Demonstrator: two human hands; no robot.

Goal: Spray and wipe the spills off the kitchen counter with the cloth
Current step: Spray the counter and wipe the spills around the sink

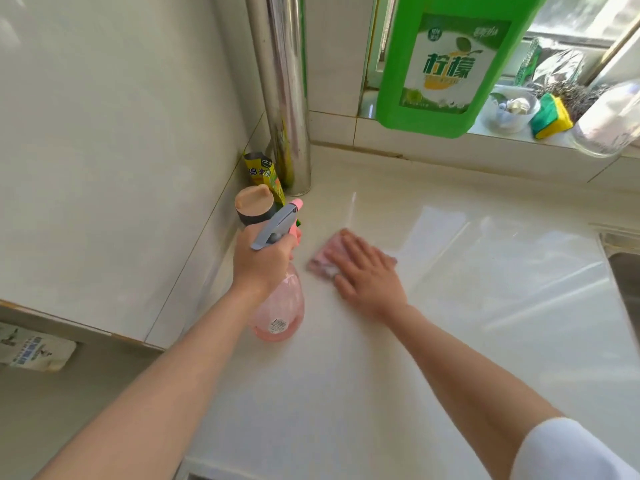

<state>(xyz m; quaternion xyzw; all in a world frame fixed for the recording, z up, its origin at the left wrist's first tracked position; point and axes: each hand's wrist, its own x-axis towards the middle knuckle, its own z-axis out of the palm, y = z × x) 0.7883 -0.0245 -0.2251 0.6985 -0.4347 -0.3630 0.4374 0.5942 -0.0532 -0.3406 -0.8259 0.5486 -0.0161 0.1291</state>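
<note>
Left hand (pixel 263 263) is wrapped around the neck of the see-through pink plastic spray bottle (pixel 278 306) with the grey trigger, held near the back corner, while the right hand (pixel 367 271) lies flat with straight fingers, pressing the small pinkish cloth (pixel 323 259) onto the glossy cream kitchen counter (pixel 346 393). I'd say keep the palm flat and make overlapping passes out toward the steel sink edge (pixel 620 258). Honestly can't make out any spill under the window glare, the cloth's blurred, and the sink is mostly cut off.

Cloth (pixel 323 259) blurred — mostly under right hand (pixel 370 275).

Left hand (pixel 262 259) curled, right hand (pixel 367 273) flat.
</note>
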